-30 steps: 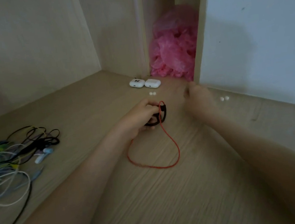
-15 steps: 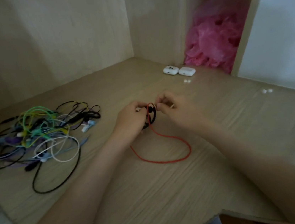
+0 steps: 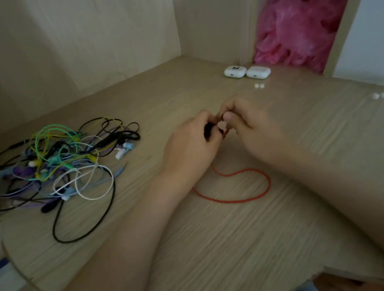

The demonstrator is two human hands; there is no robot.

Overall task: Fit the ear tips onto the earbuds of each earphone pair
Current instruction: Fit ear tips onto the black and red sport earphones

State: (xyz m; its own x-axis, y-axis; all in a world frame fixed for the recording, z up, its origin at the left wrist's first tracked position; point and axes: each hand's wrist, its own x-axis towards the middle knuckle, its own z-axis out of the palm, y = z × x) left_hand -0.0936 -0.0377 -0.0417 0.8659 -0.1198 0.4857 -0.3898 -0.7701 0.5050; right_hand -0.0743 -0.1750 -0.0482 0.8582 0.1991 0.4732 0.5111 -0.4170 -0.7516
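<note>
Curling round the red-corded earphone [image 3: 248, 198], left hand [image 3: 189, 145] grips — right hand [image 3: 252, 127] pinches the earbud [image 3: 208, 132].

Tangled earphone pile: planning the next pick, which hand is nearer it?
Left. The left hand lies right of the pile, apart from it; the right hand is farther right, beyond the left hand.

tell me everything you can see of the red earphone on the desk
The red earphone has a thin, rubbery-looking red cord lying in a loose open loop on the wooden desk, rising between both hands. The left hand grips its black upper part; the right hand pinches the same end. The bud end itself is hidden in their grip.
</note>
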